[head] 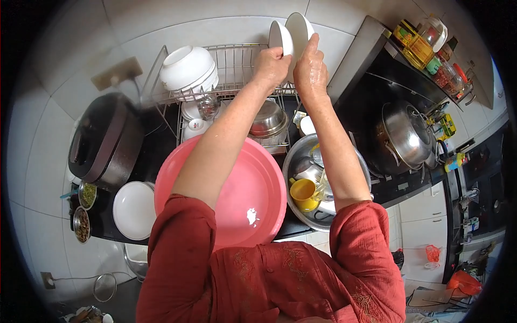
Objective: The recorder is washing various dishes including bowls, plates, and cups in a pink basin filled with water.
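Observation:
Both my arms reach out over the upper tier of a wire dish rack [236, 52] against the tiled wall. My left hand [271, 68] grips a small white bowl [280, 39], turned on its side. A second, larger-looking white bowl [299, 28] is in my right hand [311, 74], tilted up with my index finger along its outside. The two bowls are close together; whether they touch each other or the rack is hard to tell. My right hand looks wet. White bowls [189, 68] stand upside down in a stack at the rack's left end.
Below my arms sits a pink plastic basin [250, 181] with water in it. To its right, a metal basin [288, 169] holds a yellow mug [303, 194] and other dishes. White plates [134, 210], a rice cooker [107, 141] and a lidded steel pot [404, 137] stand around.

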Tool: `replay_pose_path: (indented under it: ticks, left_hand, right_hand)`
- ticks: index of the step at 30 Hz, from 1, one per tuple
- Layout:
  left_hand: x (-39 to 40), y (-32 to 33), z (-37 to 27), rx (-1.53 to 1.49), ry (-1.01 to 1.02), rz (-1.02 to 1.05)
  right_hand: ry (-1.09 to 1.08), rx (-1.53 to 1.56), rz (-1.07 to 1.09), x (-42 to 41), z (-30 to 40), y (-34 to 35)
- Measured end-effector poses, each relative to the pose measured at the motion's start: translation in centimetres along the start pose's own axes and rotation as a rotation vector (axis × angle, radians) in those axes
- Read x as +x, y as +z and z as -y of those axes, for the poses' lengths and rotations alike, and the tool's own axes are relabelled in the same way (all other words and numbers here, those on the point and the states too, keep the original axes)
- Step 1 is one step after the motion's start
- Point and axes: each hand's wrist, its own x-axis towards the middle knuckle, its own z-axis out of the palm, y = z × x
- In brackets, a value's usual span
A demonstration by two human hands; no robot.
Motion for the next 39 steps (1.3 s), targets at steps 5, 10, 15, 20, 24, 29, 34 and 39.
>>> replay_pose_path:
  ticks: [5, 10, 15, 20, 24, 29, 34, 39]
  left_hand:
    - [0.1, 0.6, 0.9, -0.055, 0.072, -0.070]
    - [-0.7, 0.3, 0.7, 0.046, -0.028, -0.002]
    - [-1.7, 0.4, 0.5, -0.076, -0.066, 0.017]
    - [-3.9, -0.8, -0.2, -0.080, 0.006, -0.029]
    - [-10.5, -4.5, -1.8, 0.040, 0.104, -0.069]
    - [-22.6, -14.9, -2.6, 0.248, 0.113, -0.100]
    - [-33.6, -28.1, -0.6, 1.199, -0.058, -0.613]
    - [-41.1, -34.0, 1.6, 1.442, -0.688, -0.775]
  right_hand:
    - [0.039, 0.044, 0.114, -0.6, 0.1, 1.6]
    - [-0.019, 0.031, 0.168, -0.9, -0.5, 0.8]
    - [-0.058, 0.120, 0.235, -0.8, -0.7, 0.4]
    - [-0.073, 0.176, 0.044, -2.5, -0.6, -0.6]
    - [-0.283, 0.256, -0.245, -5.6, -0.4, -2.9]
    - [-0.158, 0.684, 0.342, -12.6, 3.2, -7.3]
    - [-0.348, 0.686, 0.719, -18.9, 5.6, -3.9]
    - [-0.510, 0.688, 0.830, -22.8, 9.7, -2.4]
